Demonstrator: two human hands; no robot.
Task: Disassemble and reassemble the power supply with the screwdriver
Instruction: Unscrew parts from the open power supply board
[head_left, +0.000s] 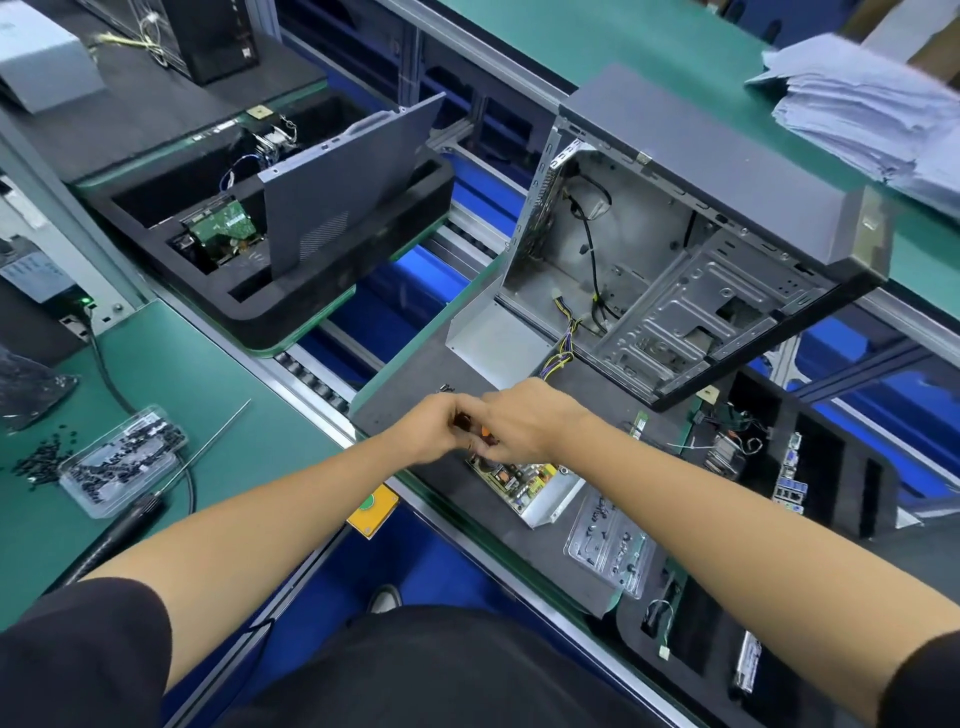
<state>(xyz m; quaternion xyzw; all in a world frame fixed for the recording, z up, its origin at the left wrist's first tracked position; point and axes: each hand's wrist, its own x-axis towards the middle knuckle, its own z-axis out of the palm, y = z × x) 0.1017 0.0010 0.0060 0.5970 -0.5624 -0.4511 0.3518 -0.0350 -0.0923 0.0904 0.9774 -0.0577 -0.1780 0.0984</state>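
Your left hand (439, 423) and right hand (522, 421) both pinch the orange-handled screwdriver (480, 434) directly above the opened power supply (524, 480), which lies at the dark pallet's (410, 387) near edge, closer to your right hand.

No writing here can be read. The white label (37, 275) on the equipment at the left edge carries rows of print, but they are blurred past reading. The label on the hard drive (221, 228) in the black foam tray (249, 312) is too small to make out, and the open power supply board (511, 480) under the hands shows no markings that can be told apart.
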